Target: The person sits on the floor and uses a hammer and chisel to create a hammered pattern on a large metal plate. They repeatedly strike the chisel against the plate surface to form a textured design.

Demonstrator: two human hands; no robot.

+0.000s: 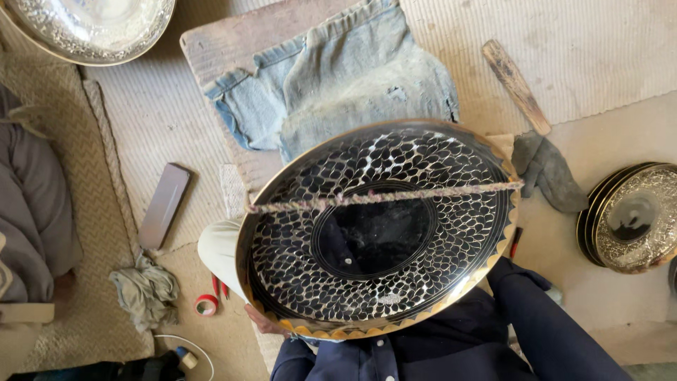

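- Large round metal plate, dark with a silver leaf-scale pattern and scalloped gold rim [377, 229], is held up tilted in front of the person's dark blue shirt [451, 349], above the wooden board [233, 42].
- Left hand [262, 323] is under the plate's lower left rim; only fingers [255, 319] peek out, touching the rim from below. How far they curl cannot be told.
- Right hand is hidden behind the plate; grip cannot be told.
- Frayed twisted cord [384, 198] runs across the plate's face, rim to rim.
- Worn blue denim cloth [338, 77] lies on the board just behind the plate.
- Grey rag [546, 169] and wooden stick [516, 86] lie to the right.
- Stack of similar engraved plates [631, 217] sits at far right, well apart.
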